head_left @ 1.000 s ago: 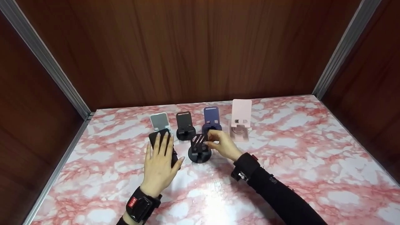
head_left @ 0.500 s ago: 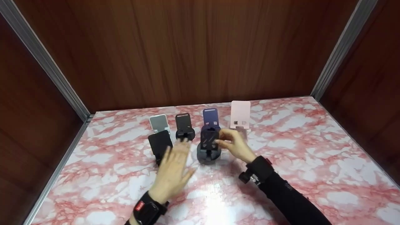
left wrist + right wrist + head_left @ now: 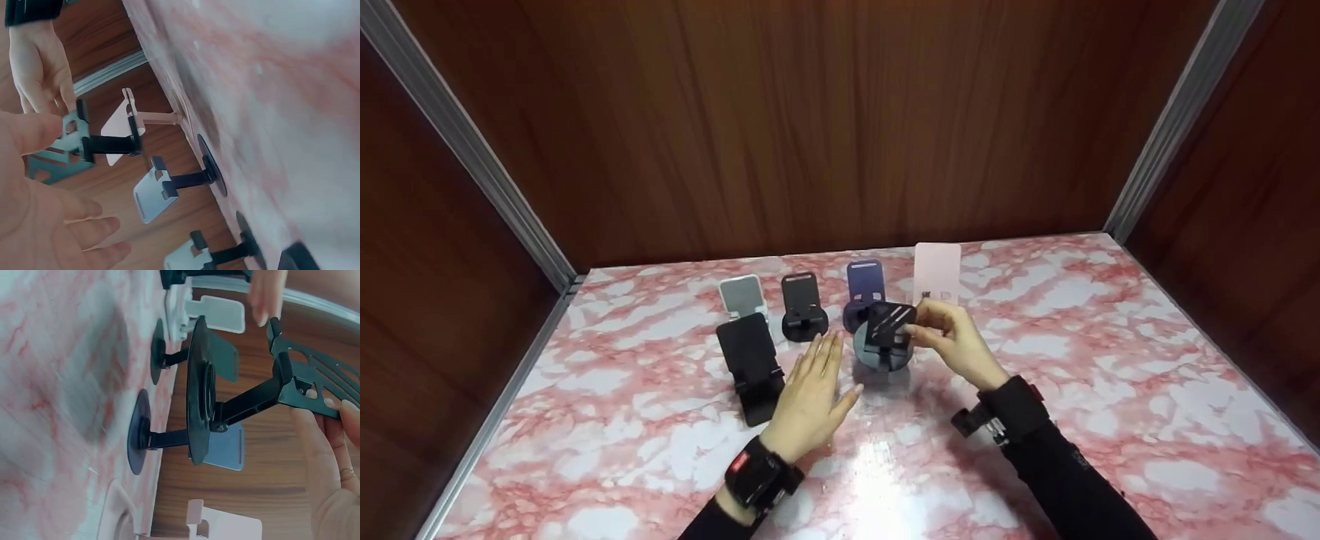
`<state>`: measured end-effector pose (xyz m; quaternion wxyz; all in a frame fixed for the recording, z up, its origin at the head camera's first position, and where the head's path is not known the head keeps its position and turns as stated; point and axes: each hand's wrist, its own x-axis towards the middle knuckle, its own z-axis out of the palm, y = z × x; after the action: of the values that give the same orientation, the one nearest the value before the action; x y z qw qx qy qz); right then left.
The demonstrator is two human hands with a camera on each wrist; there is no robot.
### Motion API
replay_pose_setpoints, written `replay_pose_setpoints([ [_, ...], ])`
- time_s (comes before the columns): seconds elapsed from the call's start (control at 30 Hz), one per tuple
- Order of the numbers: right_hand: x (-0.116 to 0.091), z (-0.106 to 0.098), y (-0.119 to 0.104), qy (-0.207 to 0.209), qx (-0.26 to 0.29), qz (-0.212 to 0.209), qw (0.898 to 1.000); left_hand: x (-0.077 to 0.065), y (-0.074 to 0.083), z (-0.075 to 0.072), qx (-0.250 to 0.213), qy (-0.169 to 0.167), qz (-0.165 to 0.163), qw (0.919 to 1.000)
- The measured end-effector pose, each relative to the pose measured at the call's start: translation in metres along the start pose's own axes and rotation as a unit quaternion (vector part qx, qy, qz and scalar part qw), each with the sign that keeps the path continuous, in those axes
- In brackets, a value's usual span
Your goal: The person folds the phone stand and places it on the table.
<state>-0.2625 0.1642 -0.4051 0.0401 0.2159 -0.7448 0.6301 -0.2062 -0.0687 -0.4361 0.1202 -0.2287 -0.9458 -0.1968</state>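
Note:
My right hand pinches the edge of the slotted back plate of a black phone stand. In the right wrist view the round base of this phone stand hangs clear of the tabletop, tilted. My left hand hovers low over the table with its fingers straight, left of the held stand and holding nothing. Just beyond its outer side stands a larger black phone stand, its lower end partly beside the hand; whether they touch I cannot tell.
A row of phone stands lines the back: a white one with a grey face, a small black one, a blue one and a pink one. Brown wood panels enclose the marbled table behind and at both sides.
My right hand has carried the slotted black stand rightward, from beside the left hand to before the blue and pink stands. My left hand has left the larger black stand and moved right.

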Motion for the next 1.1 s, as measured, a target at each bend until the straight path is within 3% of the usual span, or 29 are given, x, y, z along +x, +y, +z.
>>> replay_pose_setpoints([
  [0.2, -0.001, -0.003, -0.004, -0.016, 0.005, -0.006, 1.0, 0.021, -0.006, 0.005, -0.127, -0.028, -0.017, 0.9913],
  [0.37, 0.0, -0.003, -0.004, -0.025, 0.0, -0.027, 0.999, 0.037, -0.012, 0.013, -0.235, -0.031, -0.059, 0.9698],
  [0.53, -0.001, 0.0, -0.002, -0.04, -0.011, -0.046, 0.998, 0.045, -0.017, 0.02, -0.311, -0.03, -0.082, 0.9463],
  [0.57, -0.001, 0.0, -0.001, -0.042, -0.013, -0.047, 0.998, 0.046, -0.018, 0.021, -0.332, -0.036, -0.088, 0.9385],
  [0.67, -0.003, 0.001, 0.001, -0.044, -0.02, -0.051, 0.998, 0.049, -0.021, 0.024, -0.414, -0.057, -0.106, 0.9024],
  [0.77, -0.003, 0.001, 0.004, -0.044, -0.016, -0.051, 0.998, 0.05, -0.024, 0.028, -0.512, -0.076, -0.119, 0.847],
  [0.8, -0.003, 0.001, 0.004, -0.045, -0.012, -0.049, 0.998, 0.051, -0.025, 0.029, -0.533, -0.078, -0.121, 0.8335],
  [0.9, -0.002, 0.001, 0.005, -0.043, 0.01, -0.038, 0.998, 0.051, -0.026, 0.033, -0.571, -0.074, -0.136, 0.8064],
  [0.97, -0.003, 0.0, 0.005, -0.041, 0.026, -0.029, 0.998, 0.051, -0.025, 0.034, -0.582, -0.067, -0.149, 0.7963],
  [1.1, -0.003, 0.0, 0.005, -0.035, 0.048, -0.019, 0.998, 0.051, -0.022, 0.034, -0.597, -0.057, -0.162, 0.7839],
])
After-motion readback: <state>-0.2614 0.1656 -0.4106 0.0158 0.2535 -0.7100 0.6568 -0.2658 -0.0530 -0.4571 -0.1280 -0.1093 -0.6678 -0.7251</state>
